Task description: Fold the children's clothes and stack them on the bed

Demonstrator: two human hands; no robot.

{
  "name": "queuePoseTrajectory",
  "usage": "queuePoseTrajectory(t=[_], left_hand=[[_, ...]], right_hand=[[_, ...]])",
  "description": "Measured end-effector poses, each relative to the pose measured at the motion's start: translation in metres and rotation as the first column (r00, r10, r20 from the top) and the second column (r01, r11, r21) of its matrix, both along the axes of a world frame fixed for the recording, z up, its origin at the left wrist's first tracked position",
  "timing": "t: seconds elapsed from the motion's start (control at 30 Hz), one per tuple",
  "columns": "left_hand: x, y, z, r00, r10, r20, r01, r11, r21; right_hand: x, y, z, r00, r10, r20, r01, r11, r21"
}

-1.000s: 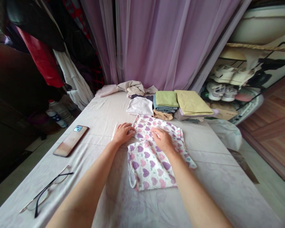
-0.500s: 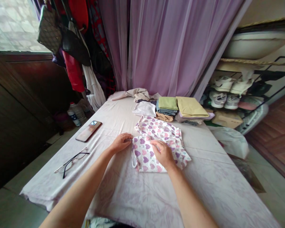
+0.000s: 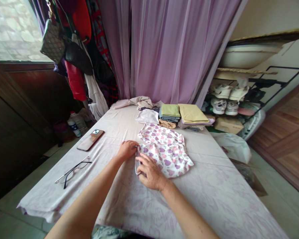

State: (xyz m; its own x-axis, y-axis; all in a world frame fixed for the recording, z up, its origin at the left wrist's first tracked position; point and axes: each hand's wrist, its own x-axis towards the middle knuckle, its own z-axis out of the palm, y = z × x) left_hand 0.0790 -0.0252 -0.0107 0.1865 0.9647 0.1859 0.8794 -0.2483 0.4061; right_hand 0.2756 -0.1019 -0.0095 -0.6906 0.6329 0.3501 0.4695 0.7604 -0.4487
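Observation:
A white garment with pink and purple hearts (image 3: 168, 157) lies spread on the cloth-covered surface (image 3: 201, 196). A fold or seam runs across it, and its kind is unclear. My left hand (image 3: 127, 150) is at its left corner, fingers close together and curled on the fabric edge. Just below, my right hand (image 3: 150, 172) lies over the garment's near left edge. Its fingers are bent and spread, with a gap between thumb and forefinger. The right palm hides part of that edge.
Folded clothes stand at the back, with a yellow piece (image 3: 193, 113) and a green piece (image 3: 170, 110) on top. A phone (image 3: 91, 140) and eyeglasses (image 3: 73, 171) lie on the left. A shoe rack (image 3: 271, 74) stands at the right, beyond the surface's edge.
My right hand has moved left and toward me, from the middle of the garment to its left edge. The left hand stays at the corner. The garment's near edge has shifted slightly.

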Motion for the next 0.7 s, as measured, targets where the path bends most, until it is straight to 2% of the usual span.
queuePoseTrajectory(t=[0.13,0.4,0.57,0.7], left_hand=[[0.005,0.003,0.004,0.998,0.061,-0.028,-0.061,0.998,0.000],[0.015,0.005,-0.002,0.974,0.222,-0.045,-0.221,0.975,0.020],[0.013,0.007,0.000,0.969,0.243,-0.055,-0.242,0.970,0.014],[0.008,0.007,0.000,0.981,0.189,-0.033,-0.189,0.982,0.004]], right_hand=[[-0.004,-0.001,-0.005,0.997,0.043,-0.064,-0.047,0.997,-0.055],[-0.005,0.003,-0.018,0.985,0.022,-0.172,-0.044,0.991,-0.124],[-0.007,0.002,-0.018,0.992,0.026,-0.123,-0.038,0.995,-0.097],[-0.010,-0.002,-0.018,0.998,0.002,-0.062,-0.008,0.995,-0.104]])
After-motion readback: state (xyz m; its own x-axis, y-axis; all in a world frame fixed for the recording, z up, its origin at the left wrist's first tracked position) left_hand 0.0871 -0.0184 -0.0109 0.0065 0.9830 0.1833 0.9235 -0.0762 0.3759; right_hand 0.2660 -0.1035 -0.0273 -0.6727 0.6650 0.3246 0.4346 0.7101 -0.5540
